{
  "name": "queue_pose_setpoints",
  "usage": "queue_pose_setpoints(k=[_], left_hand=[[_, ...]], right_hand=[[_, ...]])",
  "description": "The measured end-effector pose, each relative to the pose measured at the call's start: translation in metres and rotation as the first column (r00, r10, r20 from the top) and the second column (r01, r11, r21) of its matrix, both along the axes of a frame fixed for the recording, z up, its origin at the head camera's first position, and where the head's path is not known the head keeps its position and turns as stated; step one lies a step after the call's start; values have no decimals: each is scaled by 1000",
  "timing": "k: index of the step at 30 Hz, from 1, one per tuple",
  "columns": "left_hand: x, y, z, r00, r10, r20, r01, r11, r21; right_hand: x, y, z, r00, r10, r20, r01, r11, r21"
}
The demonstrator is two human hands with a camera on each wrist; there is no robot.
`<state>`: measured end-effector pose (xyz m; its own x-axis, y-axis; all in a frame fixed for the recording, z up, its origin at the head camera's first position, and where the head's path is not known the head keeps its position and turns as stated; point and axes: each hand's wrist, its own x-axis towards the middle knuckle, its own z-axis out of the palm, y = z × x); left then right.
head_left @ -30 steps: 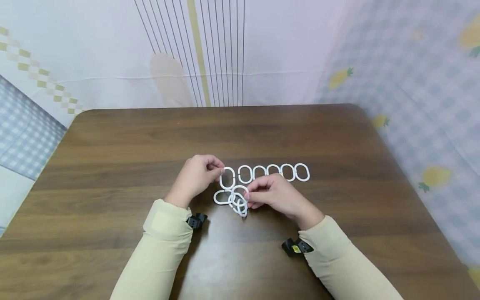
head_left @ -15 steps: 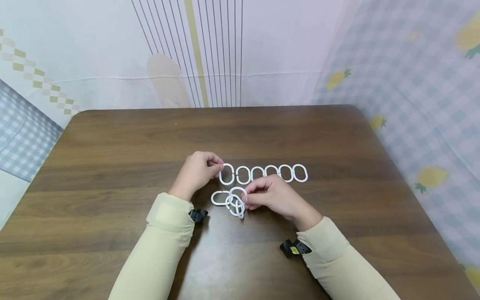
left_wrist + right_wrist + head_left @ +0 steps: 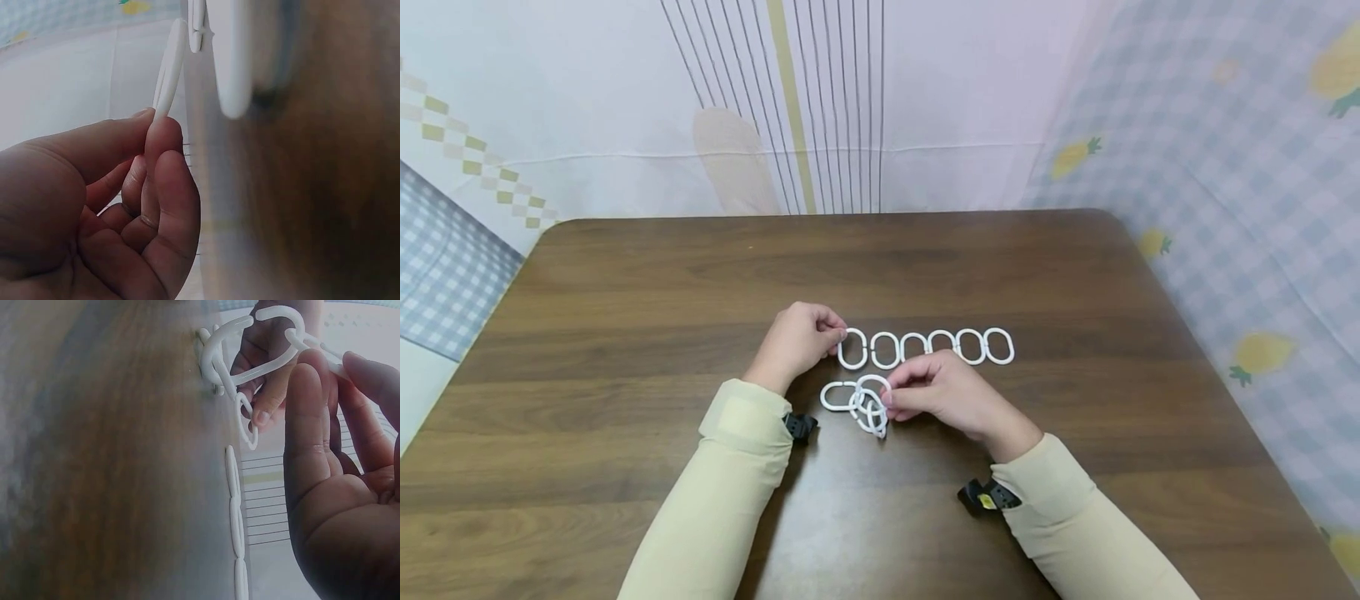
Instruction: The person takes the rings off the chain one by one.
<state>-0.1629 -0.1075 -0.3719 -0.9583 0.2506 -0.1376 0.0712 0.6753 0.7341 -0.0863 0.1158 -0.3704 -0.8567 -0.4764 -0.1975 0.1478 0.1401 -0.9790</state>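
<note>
My left hand (image 3: pixel 801 342) pinches the edge of a white oval split ring (image 3: pixel 853 367) between thumb and forefinger, at the left end of a row. In the left wrist view this ring (image 3: pixel 172 69) shows edge-on above the fingertips. My right hand (image 3: pixel 943 392) pinches a similar white ring (image 3: pixel 874 378) at the right of a small cluster of linked rings, nearer the front. The right wrist view shows one cluster ring (image 3: pixel 269 367) with a gap in its side, threaded through others. Part of the row (image 3: pixel 886 368) is hidden behind my right hand.
A brown wooden table (image 3: pixel 700 275) lies under the rings, with rounded far corners. Behind it hangs a patterned white cloth (image 3: pixel 962 100), and a blue checked one with pineapples (image 3: pixel 1225 208) covers the right side.
My left hand has brought its ring slightly back, away from the cluster and level with the row's left end. My right hand keeps hold of the cluster with little movement.
</note>
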Motion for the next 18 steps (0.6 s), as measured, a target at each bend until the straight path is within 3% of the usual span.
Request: queue_pose_setpoints(k=[18], left_hand=[[-7,7,-2,1000,-7,28,9,997,-73]], right_hand=[[-1,0,-2,1000,7,14,-7,1000,2]])
